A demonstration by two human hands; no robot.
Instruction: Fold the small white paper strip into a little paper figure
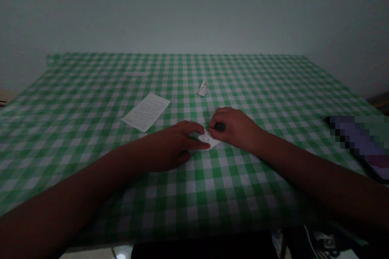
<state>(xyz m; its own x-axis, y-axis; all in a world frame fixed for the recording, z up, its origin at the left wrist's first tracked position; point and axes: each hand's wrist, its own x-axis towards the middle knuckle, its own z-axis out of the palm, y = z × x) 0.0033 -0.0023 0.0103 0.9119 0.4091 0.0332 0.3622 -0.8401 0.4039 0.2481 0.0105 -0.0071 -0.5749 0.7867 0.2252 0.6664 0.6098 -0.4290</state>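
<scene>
A small folded piece of printed paper [213, 143] lies on the checked cloth between my hands. My left hand [170, 145] comes in from the left, thumb and forefinger spread a little and pressing the paper's left part against the table. From the other side, my right hand [235, 127] is curled, with its thumb and forefinger pinched at the paper's upper edge. The paper's far corner is partly hidden by those fingers. Beyond the hands stands a small folded paper piece [203, 88], creased and tilted. To the left, a flat printed sheet [147, 112] lies at an angle.
A green-and-white checked tablecloth [194, 194] covers the table, which meets a pale wall [194, 12] at the back. A phone [358, 141], its screen blurred out, rests near the right edge. Below the table's front right are dim objects and a white cable [309, 239].
</scene>
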